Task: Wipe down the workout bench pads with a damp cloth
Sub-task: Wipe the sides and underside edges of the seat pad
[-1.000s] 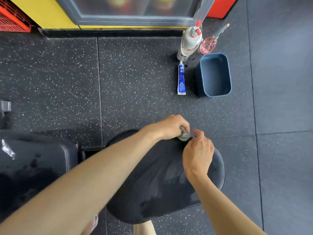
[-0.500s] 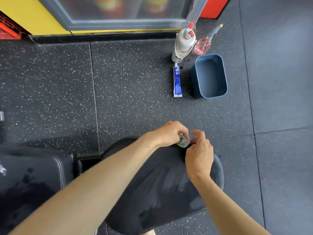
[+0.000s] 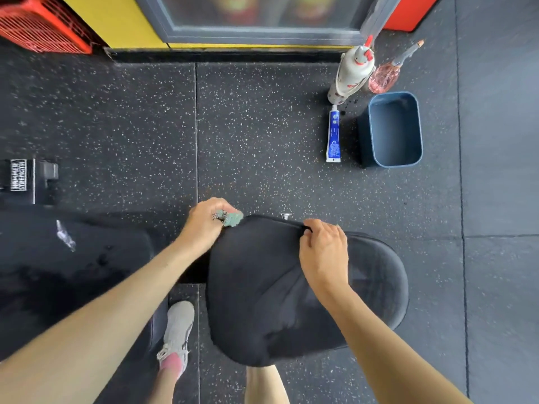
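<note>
A black seat pad of the workout bench fills the lower middle of the head view, with faint wet streaks on it. A second black pad lies to its left. My left hand grips a small greenish cloth at the seat pad's far left corner. My right hand lies on the pad's far edge, its fingers curled over the rim.
On the speckled rubber floor at the back right stand a blue tub, a white spray bottle, a pink spray bottle and a lying blue tube. A red crate and a glass-door cabinet line the back. My shoe stands beside the bench.
My hands have parted: the left carried the cloth left to the pad's corner, the right moved right along the far edge. The camera has shifted, showing more of the floor.
</note>
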`<state>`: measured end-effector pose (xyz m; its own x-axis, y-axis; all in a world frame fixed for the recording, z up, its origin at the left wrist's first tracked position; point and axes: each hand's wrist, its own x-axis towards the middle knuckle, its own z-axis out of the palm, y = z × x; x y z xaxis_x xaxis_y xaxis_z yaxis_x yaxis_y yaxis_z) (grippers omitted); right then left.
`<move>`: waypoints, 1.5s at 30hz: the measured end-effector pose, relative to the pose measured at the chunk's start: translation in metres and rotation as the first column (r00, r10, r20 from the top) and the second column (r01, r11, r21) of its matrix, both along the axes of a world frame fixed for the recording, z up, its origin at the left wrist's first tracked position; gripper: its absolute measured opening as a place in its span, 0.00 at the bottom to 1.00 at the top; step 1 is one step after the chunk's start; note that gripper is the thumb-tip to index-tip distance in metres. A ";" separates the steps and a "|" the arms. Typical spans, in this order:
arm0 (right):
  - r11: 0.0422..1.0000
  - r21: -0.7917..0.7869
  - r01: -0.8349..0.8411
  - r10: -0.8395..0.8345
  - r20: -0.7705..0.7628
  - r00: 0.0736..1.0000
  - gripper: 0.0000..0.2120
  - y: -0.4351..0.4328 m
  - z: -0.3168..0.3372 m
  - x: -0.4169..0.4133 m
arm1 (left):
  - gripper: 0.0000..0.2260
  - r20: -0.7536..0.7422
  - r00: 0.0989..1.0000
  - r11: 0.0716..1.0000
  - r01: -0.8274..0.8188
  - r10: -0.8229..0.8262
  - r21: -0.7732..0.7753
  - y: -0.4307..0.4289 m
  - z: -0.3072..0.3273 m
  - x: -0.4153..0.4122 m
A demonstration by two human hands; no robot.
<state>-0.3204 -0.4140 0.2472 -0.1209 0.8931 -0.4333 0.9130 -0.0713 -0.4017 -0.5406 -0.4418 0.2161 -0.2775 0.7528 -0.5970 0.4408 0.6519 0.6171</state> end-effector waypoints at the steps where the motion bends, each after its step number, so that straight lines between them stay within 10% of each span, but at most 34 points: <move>1: 1.000 0.011 -0.012 0.012 -0.005 1.000 0.14 -0.004 0.000 -0.003 | 0.24 -0.041 0.994 0.994 -0.101 0.103 0.050 -0.012 0.005 0.007; 8: 1.000 -0.009 -0.022 0.022 0.007 1.000 0.22 -0.028 0.010 -0.011 | 0.22 -0.315 0.859 0.843 0.482 -0.403 0.237 -0.039 0.058 0.012; 14: 0.991 0.001 0.134 -0.134 0.065 0.989 0.23 -0.055 0.020 -0.008 | 0.14 -0.424 0.862 0.872 0.412 -0.278 0.265 -0.038 0.042 0.071; 19: 0.982 -0.009 0.190 -0.188 0.106 0.976 0.26 -0.072 0.026 0.002 | 0.12 -0.599 0.536 0.432 0.842 -0.595 0.324 -0.093 0.037 0.095; 23: 0.974 -0.010 0.228 -0.225 0.122 0.967 0.26 -0.083 0.033 0.006 | 0.13 -0.504 0.824 0.841 0.449 -0.259 0.302 -0.032 0.036 0.074; 25: 0.969 -0.016 0.247 -0.243 0.133 0.961 0.26 -0.089 0.033 0.011 | 0.15 -0.500 0.849 0.894 0.349 -0.174 0.282 -0.026 0.035 0.082; 27: 0.964 -0.036 0.264 -0.256 0.143 0.956 0.27 -0.096 0.034 0.017 | 0.14 -0.545 0.762 0.745 0.579 -0.350 0.331 -0.050 0.033 0.103; 30: 0.953 -0.068 0.296 -0.283 0.147 0.948 0.27 -0.103 0.034 0.025 | 0.10 -0.654 0.391 0.216 0.917 -0.648 0.334 -0.090 0.032 0.115; 32: 0.948 -0.069 0.311 -0.298 0.158 0.942 0.27 -0.105 0.036 0.026 | 0.09 -0.662 0.279 0.091 0.948 -0.696 0.304 -0.077 0.028 0.092; 36: 0.944 -0.083 0.320 -0.303 0.172 0.937 0.28 -0.105 0.037 0.030 | 0.12 -0.450 0.819 0.784 0.523 -0.355 0.334 -0.043 0.027 0.052; 38: 0.942 -0.092 0.324 -0.305 0.175 0.936 0.28 -0.106 0.036 0.032 | 0.09 -0.407 0.892 0.902 0.329 -0.199 0.281 -0.057 0.034 0.062; 40: 0.941 -0.102 0.322 -0.302 0.173 0.938 0.28 -0.109 0.036 0.031 | 0.03 -0.410 0.783 0.750 0.597 -0.468 0.285 -0.094 0.040 0.080; 43: 0.950 -0.114 0.289 -0.269 0.167 0.949 0.30 -0.118 0.037 0.026 | 0.09 -0.572 0.186 -0.016 0.944 -0.799 0.329 -0.143 0.037 0.076; 45: 0.957 -0.109 0.270 -0.249 0.169 0.954 0.30 -0.125 0.037 0.023 | 0.10 -0.607 0.135 -0.092 0.940 -0.783 0.329 -0.125 0.030 0.058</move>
<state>-0.2971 -0.5390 0.2845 0.1836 0.8199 -0.5422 0.9054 -0.3559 -0.2317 -0.4823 -0.5670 0.2465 0.8572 0.5147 -0.0160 0.4786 -0.7849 0.3935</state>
